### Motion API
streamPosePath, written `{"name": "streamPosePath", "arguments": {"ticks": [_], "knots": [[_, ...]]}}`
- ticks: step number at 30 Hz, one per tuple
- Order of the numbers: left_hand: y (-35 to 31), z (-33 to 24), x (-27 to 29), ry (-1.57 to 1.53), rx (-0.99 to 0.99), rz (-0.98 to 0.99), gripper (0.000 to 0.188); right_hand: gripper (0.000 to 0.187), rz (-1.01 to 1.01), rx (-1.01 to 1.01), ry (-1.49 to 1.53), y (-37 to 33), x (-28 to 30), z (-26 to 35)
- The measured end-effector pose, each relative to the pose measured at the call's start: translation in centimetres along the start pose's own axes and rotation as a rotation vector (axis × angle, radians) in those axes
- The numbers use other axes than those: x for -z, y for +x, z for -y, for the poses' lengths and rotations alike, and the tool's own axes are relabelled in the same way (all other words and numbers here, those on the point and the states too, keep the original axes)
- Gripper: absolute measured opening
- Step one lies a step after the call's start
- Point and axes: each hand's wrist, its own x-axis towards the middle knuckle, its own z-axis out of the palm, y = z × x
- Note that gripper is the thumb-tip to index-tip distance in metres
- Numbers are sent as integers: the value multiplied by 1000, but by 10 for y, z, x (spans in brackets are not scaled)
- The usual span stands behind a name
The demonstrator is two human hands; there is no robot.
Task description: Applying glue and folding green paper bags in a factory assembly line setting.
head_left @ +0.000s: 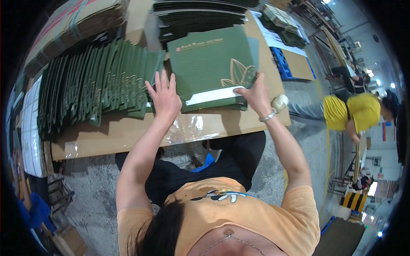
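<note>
A fanned row of green flat cartons (89,81) lies at the left. The left hand (164,99), fingers spread wide, presses flat just beside the green printed carton (211,64) mid-table. The right hand (256,96) pinches its white flap (213,95); I'd keep edges squared before creasing.

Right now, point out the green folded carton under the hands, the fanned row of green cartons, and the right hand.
Green folded carton (209,64): head view, on its flat green face.
Fanned row of green cartons (94,85): head view, mid-row on overlapping edges.
Right hand (255,96): head view, back of the hand.
</note>
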Motion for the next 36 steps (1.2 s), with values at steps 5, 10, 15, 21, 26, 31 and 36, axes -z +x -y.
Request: {"name": "streamPosePath", "arguments": {"ticks": [5, 10, 15, 21, 26, 31, 36], "knots": [[21, 44, -2, 550, 31, 258, 51, 99, 78, 109, -153, -10, 19, 39], [37, 54, -5, 620, -14, 190, 43, 93, 206, 103, -343, -14, 44, 73], [54, 59, 49, 464, -34, 92, 45, 72, 198, 189, -269, -6, 15, 83], [52, 55, 60, 361, -7, 147, 44, 99, 218, 34, 174, -23, -130, 139], [53, 60, 56, 299, -66, 135, 42, 79, 96, 9, 555, -44, -264, 169], [38, 65, 48, 264, -21, 325, 47, 42, 482, 103, 382, -21, -202, 135], [18, 37, 11, -327, -220, -21, 43, 19, 12, 146, 718, -29, -68, 56]]}}
